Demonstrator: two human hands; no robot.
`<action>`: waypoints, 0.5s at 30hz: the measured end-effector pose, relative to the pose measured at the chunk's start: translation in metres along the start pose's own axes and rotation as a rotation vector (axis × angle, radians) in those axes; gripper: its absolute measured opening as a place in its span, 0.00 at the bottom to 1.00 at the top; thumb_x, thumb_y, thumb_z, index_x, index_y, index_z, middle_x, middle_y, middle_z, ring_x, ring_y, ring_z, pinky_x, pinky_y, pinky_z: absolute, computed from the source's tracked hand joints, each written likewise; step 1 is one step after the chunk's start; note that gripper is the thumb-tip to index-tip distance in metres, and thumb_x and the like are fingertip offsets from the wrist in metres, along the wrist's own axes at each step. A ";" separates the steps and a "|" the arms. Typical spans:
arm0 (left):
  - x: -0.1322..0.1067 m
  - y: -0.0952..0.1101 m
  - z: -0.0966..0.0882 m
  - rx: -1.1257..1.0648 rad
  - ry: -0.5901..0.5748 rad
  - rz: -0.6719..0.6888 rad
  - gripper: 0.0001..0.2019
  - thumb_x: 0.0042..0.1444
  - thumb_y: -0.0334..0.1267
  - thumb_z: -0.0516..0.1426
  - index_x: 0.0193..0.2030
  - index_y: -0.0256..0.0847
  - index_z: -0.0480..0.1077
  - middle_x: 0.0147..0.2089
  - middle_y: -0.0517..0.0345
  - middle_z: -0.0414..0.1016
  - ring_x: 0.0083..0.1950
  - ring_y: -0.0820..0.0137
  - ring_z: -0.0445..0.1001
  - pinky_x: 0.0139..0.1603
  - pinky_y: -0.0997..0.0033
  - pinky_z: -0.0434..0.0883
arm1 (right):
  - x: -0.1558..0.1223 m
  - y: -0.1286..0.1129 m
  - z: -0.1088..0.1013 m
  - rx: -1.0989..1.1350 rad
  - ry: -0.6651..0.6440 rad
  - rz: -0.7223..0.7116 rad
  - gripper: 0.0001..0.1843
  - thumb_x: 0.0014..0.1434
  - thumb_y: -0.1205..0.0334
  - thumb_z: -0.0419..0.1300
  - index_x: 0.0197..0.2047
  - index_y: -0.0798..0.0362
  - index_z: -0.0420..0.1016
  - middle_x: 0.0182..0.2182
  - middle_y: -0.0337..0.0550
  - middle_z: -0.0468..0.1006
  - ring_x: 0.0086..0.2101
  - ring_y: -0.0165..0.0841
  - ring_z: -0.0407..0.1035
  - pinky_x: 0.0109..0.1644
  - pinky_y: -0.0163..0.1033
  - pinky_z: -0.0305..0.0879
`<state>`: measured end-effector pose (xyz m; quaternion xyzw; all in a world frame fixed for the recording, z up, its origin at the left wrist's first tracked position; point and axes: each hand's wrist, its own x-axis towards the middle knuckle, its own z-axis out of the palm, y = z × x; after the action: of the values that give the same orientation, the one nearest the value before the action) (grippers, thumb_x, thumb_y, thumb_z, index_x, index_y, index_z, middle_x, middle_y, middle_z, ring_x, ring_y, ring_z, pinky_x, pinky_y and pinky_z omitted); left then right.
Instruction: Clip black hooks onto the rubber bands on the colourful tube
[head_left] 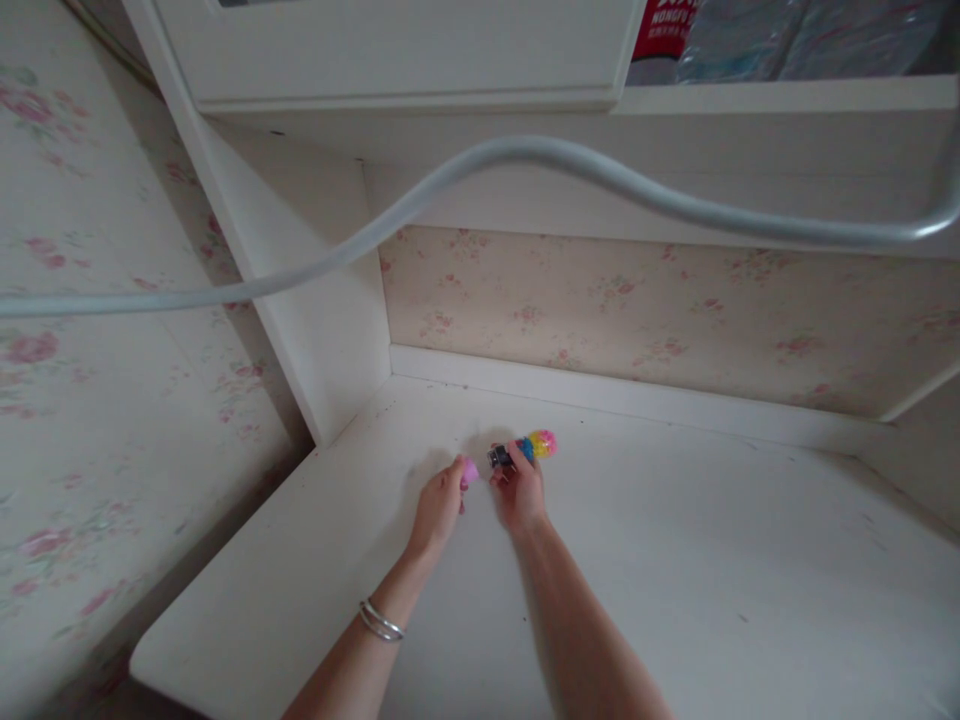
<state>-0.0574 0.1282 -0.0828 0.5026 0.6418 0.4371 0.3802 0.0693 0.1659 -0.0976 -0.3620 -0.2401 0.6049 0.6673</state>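
Both hands are close together over the white desktop [630, 560]. My left hand [441, 505] is closed, with its thumb and fingers pinching a small pink piece [470, 470] that looks like a cap. A hand's width to the right, my right hand [521, 492] is closed around a small colourful tube-like object [543, 443]. Its far end is pink and yellow, its middle blue, and a dark end with a clear or shiny edge points toward the pink piece. The two pieces are apart. My fingers hide part of both, and their exact kind cannot be made out.
A pale curved metal bar [525, 150] crosses the upper view in front of the desk. Above the desktop hangs a white cabinet [405, 60], with plastic-wrapped goods [795, 40] on the shelf beside it. A white side panel [300, 260] and floral wallpaper [75, 450] stand at left.
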 end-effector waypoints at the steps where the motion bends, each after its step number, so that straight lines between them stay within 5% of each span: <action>1: 0.001 -0.001 -0.002 0.022 0.029 0.024 0.29 0.58 0.61 0.45 0.33 0.36 0.73 0.30 0.52 0.74 0.32 0.66 0.73 0.30 0.71 0.67 | 0.001 0.000 -0.001 -0.020 0.024 -0.023 0.19 0.47 0.50 0.69 0.37 0.51 0.71 0.31 0.37 0.78 0.20 0.24 0.65 0.21 0.30 0.62; 6: 0.003 -0.003 -0.011 0.187 0.148 0.166 0.19 0.57 0.51 0.54 0.47 0.39 0.72 0.46 0.49 0.73 0.47 0.63 0.71 0.48 0.67 0.66 | 0.004 0.005 -0.004 -0.167 0.107 -0.104 0.23 0.42 0.51 0.73 0.37 0.55 0.74 0.28 0.40 0.77 0.25 0.28 0.69 0.25 0.32 0.65; 10: 0.000 -0.007 -0.014 0.559 0.170 0.286 0.16 0.62 0.41 0.51 0.55 0.42 0.67 0.49 0.50 0.71 0.43 0.66 0.73 0.43 0.69 0.67 | 0.002 0.008 -0.004 -0.265 0.112 -0.147 0.23 0.41 0.52 0.73 0.36 0.57 0.76 0.26 0.40 0.77 0.24 0.28 0.68 0.24 0.32 0.64; 15: 0.000 -0.011 -0.012 0.750 0.189 0.280 0.18 0.62 0.40 0.50 0.58 0.43 0.62 0.53 0.49 0.68 0.39 0.67 0.74 0.34 0.71 0.67 | 0.000 0.007 -0.004 -0.332 0.114 -0.162 0.22 0.42 0.51 0.72 0.36 0.56 0.77 0.29 0.42 0.78 0.28 0.31 0.70 0.26 0.32 0.67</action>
<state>-0.0720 0.1251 -0.0894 0.6464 0.7142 0.2645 0.0469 0.0678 0.1654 -0.1053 -0.4801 -0.3269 0.4799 0.6575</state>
